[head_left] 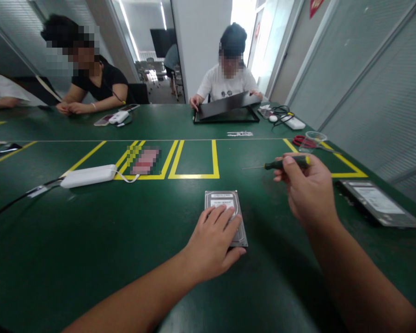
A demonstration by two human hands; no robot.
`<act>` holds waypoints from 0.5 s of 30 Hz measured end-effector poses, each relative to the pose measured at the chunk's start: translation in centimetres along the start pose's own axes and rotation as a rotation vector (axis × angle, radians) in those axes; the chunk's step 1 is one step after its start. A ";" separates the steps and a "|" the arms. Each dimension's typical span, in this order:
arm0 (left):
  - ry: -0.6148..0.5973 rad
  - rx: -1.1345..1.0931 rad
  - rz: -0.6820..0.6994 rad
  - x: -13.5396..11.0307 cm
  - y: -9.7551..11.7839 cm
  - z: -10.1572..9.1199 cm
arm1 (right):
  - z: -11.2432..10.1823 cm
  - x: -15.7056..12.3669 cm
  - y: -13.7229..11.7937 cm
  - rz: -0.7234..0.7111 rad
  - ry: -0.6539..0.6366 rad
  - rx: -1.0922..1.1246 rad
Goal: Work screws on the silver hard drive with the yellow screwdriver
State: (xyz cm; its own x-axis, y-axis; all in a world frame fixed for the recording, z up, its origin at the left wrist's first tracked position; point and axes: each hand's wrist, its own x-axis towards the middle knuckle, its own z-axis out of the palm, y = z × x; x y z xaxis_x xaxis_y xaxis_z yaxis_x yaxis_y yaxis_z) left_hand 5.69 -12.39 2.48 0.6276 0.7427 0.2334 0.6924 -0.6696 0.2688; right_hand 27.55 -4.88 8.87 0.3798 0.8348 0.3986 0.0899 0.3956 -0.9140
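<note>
A silver hard drive [223, 200] lies flat on the green table [90, 240] in front of me. My left hand [213, 243] rests on its near half, fingers stretched flat over the top. My right hand [307, 187] hovers to the right of the drive, fingers closed around a small screwdriver [284, 163] with a black and yellow handle. Its thin shaft points left, above the table.
A second drive [379, 202] lies at the right edge. A white power bank [88, 175] with cables sits left, beside yellow tape boxes [194, 175]. A clear cup [314, 138] and red item stand beyond. Across the table, one person handles a black panel [225, 107]; another sits far left.
</note>
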 end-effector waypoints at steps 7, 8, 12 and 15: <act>0.014 -0.009 0.008 -0.1 -0.1 0.0 | 1.3 1.8 -3.5 -0.224 -0.205 -0.463; 0.013 -0.010 0.008 -0.1 -0.1 0.0 | 1.6 1.9 -3.7 -0.237 -0.227 -0.518; 0.005 -0.010 0.009 -0.1 -0.2 0.1 | 2.8 2.0 -4.0 -0.267 -0.267 -0.710; 0.004 -0.007 0.010 0.0 -0.2 0.1 | 3.3 2.1 -3.7 -0.310 -0.280 -0.819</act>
State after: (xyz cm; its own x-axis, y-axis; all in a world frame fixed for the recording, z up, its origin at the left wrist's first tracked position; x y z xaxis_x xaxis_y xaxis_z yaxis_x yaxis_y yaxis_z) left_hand 5.54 -12.26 2.35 0.6331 0.7360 0.2400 0.6834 -0.6769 0.2733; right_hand 24.93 -3.31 13.33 0.0020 0.8410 0.5410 0.8151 0.3120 -0.4881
